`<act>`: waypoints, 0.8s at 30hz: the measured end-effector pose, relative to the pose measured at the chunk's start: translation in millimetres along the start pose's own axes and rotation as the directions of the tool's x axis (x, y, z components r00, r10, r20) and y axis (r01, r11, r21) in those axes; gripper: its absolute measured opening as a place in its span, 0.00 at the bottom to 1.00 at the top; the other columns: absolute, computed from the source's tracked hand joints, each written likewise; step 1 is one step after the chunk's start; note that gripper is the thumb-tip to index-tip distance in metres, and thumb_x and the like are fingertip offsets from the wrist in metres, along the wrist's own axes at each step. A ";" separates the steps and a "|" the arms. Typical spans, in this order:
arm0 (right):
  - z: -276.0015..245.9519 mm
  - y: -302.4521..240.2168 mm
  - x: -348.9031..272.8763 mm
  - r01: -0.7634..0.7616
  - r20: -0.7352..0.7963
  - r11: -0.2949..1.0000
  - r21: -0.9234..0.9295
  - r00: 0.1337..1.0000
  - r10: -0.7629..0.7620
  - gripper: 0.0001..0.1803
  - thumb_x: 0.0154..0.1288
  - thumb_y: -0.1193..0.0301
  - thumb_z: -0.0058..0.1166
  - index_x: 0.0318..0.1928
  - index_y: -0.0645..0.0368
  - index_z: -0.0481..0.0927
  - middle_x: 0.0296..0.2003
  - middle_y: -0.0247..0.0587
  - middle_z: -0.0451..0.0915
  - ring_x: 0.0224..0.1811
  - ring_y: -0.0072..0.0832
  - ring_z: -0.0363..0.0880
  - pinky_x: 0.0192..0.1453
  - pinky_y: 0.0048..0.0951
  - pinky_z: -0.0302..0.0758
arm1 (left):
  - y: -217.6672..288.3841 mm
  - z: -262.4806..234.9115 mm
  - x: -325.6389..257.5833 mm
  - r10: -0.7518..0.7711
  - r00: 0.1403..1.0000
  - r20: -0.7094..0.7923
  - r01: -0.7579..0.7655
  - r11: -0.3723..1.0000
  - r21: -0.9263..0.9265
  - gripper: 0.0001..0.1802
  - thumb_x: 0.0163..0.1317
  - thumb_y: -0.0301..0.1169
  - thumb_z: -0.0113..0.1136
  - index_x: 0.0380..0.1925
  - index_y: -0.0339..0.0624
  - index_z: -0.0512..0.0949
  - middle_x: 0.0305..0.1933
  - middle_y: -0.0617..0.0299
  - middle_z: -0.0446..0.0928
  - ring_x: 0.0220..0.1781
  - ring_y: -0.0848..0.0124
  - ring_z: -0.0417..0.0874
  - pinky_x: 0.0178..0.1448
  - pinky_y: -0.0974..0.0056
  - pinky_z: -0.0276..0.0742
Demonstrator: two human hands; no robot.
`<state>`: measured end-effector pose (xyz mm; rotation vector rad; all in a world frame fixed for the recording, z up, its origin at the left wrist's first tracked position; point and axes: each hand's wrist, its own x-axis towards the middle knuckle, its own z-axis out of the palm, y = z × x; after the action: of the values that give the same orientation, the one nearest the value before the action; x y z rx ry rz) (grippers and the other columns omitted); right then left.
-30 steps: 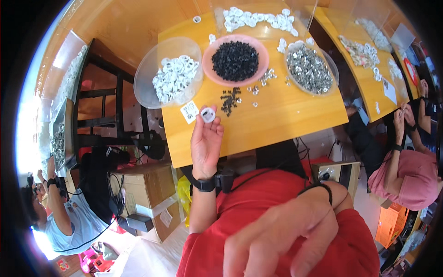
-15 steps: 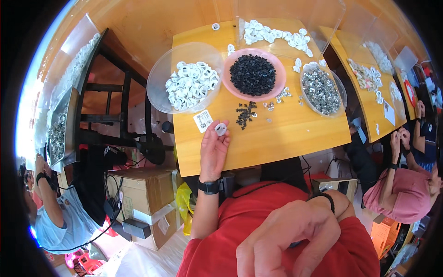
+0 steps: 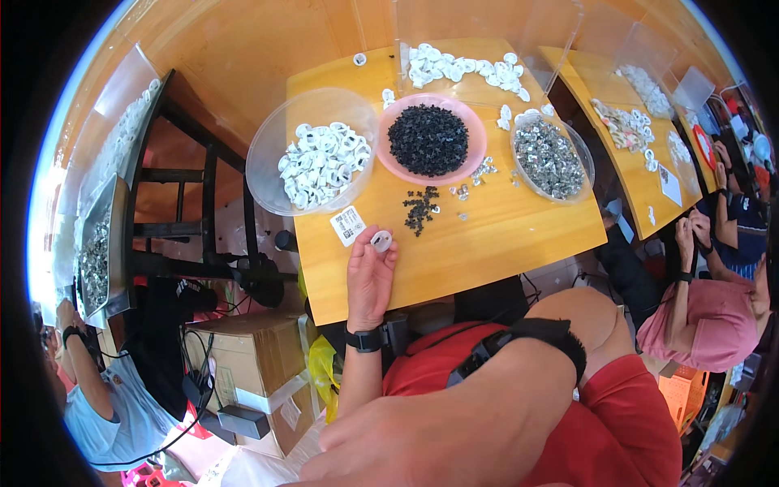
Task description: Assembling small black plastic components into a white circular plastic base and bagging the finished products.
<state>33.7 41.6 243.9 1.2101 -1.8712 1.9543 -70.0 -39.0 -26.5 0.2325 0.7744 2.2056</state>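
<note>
My left hand (image 3: 370, 280) is over the front left of the wooden table, its thumb and fingers pinched on a small round white plastic piece (image 3: 380, 241) with a dark slot. A label card (image 3: 347, 226) lies just beyond it. Close to the camera, my right hand (image 3: 406, 434) crosses the lower middle, showing its back; its fingers are hidden, so what it holds does not show. Ahead are a clear bowl (image 3: 258, 174) of white pieces, a pink bowl (image 3: 477, 134) of small black parts, and a clear bowl (image 3: 589, 166) of shiny metal parts.
Loose black parts (image 3: 420, 209) and a few metal bits (image 3: 485, 167) lie before the bowls. White pieces (image 3: 466, 66) are spread at the back near a clear panel. Co-workers sit at left and right, and a cardboard box (image 3: 251, 357) stands on the floor left of me.
My right hand has swung left and down across my lap, its fingers going out of sight. My left hand still holds the white piece. The view has shifted slightly.
</note>
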 end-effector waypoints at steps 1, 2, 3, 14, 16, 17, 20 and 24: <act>2.3 9.5 -0.7 0.005 0.006 1.000 0.016 1.000 -0.005 0.12 0.58 0.69 0.47 0.41 0.60 0.74 0.35 0.43 0.71 0.33 0.39 0.78 0.37 0.33 0.75 | 1.4 -2.7 -3.0 0.009 1.000 -0.015 -0.009 1.000 0.004 0.19 0.69 0.34 0.50 0.57 0.39 0.67 0.52 0.56 0.73 0.49 0.71 0.75 0.55 0.67 0.71; 4.5 22.1 -2.9 0.145 -0.029 0.984 -0.103 0.989 -0.148 0.12 0.57 0.67 0.49 0.41 0.59 0.74 0.37 0.43 0.72 0.35 0.40 0.77 0.37 0.31 0.75 | 0.5 -1.0 -1.0 0.001 1.000 -0.003 -0.001 1.000 -0.008 0.19 0.69 0.34 0.50 0.57 0.39 0.66 0.52 0.56 0.73 0.48 0.71 0.75 0.55 0.67 0.71; 5.7 29.0 -4.0 0.274 -0.047 0.935 -0.224 0.955 -0.291 0.13 0.57 0.65 0.51 0.41 0.58 0.74 0.38 0.43 0.72 0.37 0.40 0.77 0.38 0.29 0.76 | -0.1 0.5 1.1 -0.007 1.000 0.007 0.007 1.000 -0.019 0.19 0.69 0.34 0.51 0.57 0.38 0.66 0.52 0.57 0.73 0.48 0.70 0.75 0.55 0.67 0.71; -22.5 -1.2 -38.2 0.012 -0.108 0.567 -0.824 0.978 -0.177 0.05 0.48 0.72 0.64 0.27 0.52 0.80 0.35 0.32 0.76 0.25 0.23 0.70 0.26 0.27 0.67 | 1.4 -17.8 -3.7 -0.012 1.000 -0.007 0.012 0.999 -0.051 0.18 0.67 0.30 0.54 0.55 0.37 0.69 0.48 0.57 0.76 0.48 0.70 0.78 0.56 0.66 0.74; -31.4 13.3 -43.3 -0.091 -0.123 0.422 -0.902 0.991 -0.050 0.08 0.49 0.71 0.63 0.31 0.55 0.78 0.35 0.33 0.75 0.26 0.25 0.73 0.27 0.29 0.67 | 4.0 1.0 -1.5 -0.099 0.994 -0.048 0.098 0.995 -0.030 0.19 0.66 0.30 0.55 0.55 0.38 0.68 0.48 0.58 0.76 0.48 0.70 0.78 0.56 0.66 0.74; -34.0 35.1 -51.9 -0.224 -0.194 0.429 -0.875 0.974 0.113 0.10 0.49 0.71 0.60 0.33 0.59 0.76 0.33 0.36 0.75 0.31 0.31 0.74 0.32 0.31 0.70 | 7.1 11.3 -2.6 -0.169 0.979 -0.116 0.170 0.985 -0.002 0.19 0.66 0.31 0.55 0.55 0.38 0.68 0.47 0.58 0.76 0.48 0.71 0.78 0.55 0.66 0.75; -34.7 109.7 -88.8 -0.391 -0.269 0.364 -0.846 0.900 0.343 0.13 0.55 0.71 0.56 0.41 0.61 0.72 0.36 0.44 0.74 0.39 0.40 0.77 0.38 0.36 0.72 | 11.3 19.9 -7.0 -0.035 0.999 -0.021 0.037 0.989 0.141 0.22 0.64 0.31 0.58 0.57 0.38 0.66 0.49 0.60 0.74 0.51 0.72 0.77 0.56 0.66 0.74; -36.7 141.6 -96.8 -0.382 -0.264 0.320 -0.867 0.897 0.355 0.11 0.55 0.73 0.52 0.40 0.62 0.73 0.36 0.45 0.74 0.40 0.40 0.77 0.40 0.37 0.73 | 0.9 -3.4 -4.5 -0.083 0.996 -0.025 0.084 0.996 0.028 0.24 0.63 0.32 0.58 0.58 0.39 0.66 0.54 0.62 0.72 0.55 0.72 0.74 0.59 0.66 0.71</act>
<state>-7.5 85.4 79.1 0.3796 -2.7437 0.6348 -68.9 -44.2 -28.4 0.1856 0.8153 2.1230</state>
